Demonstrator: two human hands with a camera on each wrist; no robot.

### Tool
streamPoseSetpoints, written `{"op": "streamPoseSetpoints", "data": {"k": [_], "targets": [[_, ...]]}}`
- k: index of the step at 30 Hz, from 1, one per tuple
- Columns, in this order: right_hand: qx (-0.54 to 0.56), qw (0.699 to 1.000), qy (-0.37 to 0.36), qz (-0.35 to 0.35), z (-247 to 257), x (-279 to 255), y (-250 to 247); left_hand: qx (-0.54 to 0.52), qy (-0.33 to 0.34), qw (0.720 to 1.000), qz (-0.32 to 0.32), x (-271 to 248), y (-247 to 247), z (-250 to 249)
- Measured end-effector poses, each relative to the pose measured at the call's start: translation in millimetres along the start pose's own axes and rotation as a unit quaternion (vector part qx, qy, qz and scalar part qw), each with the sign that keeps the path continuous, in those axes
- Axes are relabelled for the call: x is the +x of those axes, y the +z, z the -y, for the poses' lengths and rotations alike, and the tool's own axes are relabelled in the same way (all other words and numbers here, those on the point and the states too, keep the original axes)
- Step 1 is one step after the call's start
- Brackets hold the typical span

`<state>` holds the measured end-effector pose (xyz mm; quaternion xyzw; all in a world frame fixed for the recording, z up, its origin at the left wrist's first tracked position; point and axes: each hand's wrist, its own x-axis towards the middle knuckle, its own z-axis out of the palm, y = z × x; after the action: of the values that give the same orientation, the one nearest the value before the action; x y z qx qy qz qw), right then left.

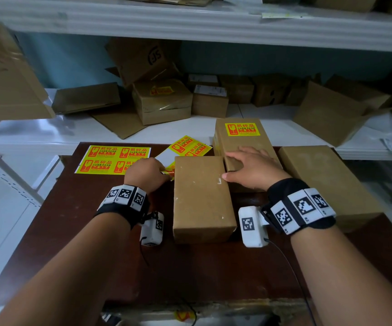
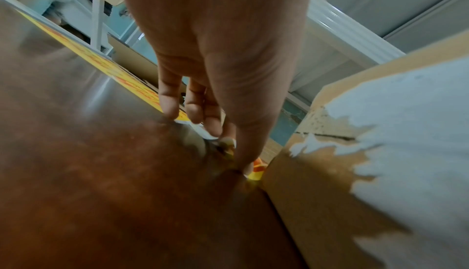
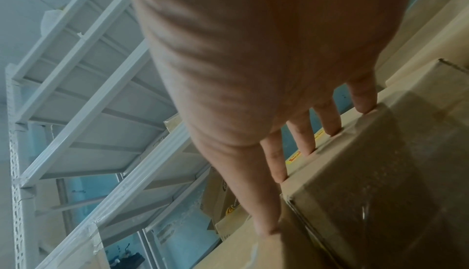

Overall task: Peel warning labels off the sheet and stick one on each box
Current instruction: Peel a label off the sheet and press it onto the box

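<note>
A sheet of yellow warning labels (image 1: pixel 114 159) lies flat at the far left of the brown table (image 1: pixel 77 243). My left hand (image 1: pixel 164 171) pinches a yellow label (image 1: pixel 169 173) between thumb and forefinger, low over the table beside the unlabelled middle box (image 1: pixel 201 198). The left wrist view shows the same pinched label (image 2: pixel 256 170) next to that box (image 2: pixel 317 203). My right hand (image 1: pixel 237 165) lies with straight, spread fingers on the labelled box (image 1: pixel 242 144), thumb on the middle box. Its fingertips (image 3: pixel 279 175) touch that box's top edge (image 3: pixel 368 163).
A third plain box (image 1: pixel 324 182) stands at the right of the table. A second, partly used label sheet (image 1: pixel 189 145) lies behind the middle box. White shelves (image 1: pixel 49 135) behind hold several cardboard boxes and flattened cartons (image 1: pixel 162 102).
</note>
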<state>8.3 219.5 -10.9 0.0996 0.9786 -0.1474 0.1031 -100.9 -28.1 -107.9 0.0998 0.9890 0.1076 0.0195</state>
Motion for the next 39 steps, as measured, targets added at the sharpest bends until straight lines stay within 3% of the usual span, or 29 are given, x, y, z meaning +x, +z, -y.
{"op": "streamPoseSetpoints", "data": {"k": [4,8,11,17,19,21,25,29,33,39], "targets": [[0.009,1.0,-0.001,0.003,0,1,-2,-0.056,-0.014,0.998,-0.034,-3,-7,2],[0.032,0.999,-0.003,0.006,-2,1,-5,-0.188,-0.04,0.979,-0.072,-4,-23,8],[0.059,0.998,-0.009,0.006,-3,0,-6,-0.367,-0.062,0.924,-0.091,-7,-42,6],[0.202,0.979,-0.024,-0.034,-5,-1,-8,-0.6,0.0,0.797,-0.067,-36,-89,-14],[0.295,0.953,-0.043,-0.051,1,-6,-12,-0.656,0.005,0.753,-0.052,-46,-99,-25],[0.429,0.901,-0.051,-0.038,8,-8,-15,-0.675,0.006,0.736,-0.047,-54,-102,-33],[0.637,0.769,-0.058,-0.011,8,-8,-16,-0.643,0.01,0.765,-0.036,-65,-99,-38],[0.72,0.692,-0.046,-0.032,2,-10,-15,-0.609,0.003,0.792,-0.042,-68,-100,-36],[0.721,0.691,-0.028,-0.04,1,-8,-7,-0.595,0.002,0.803,-0.041,-75,-88,-29],[0.654,0.755,-0.041,-0.005,-11,-5,-3,-0.548,0.028,0.836,-0.007,-68,-88,-15]]}}
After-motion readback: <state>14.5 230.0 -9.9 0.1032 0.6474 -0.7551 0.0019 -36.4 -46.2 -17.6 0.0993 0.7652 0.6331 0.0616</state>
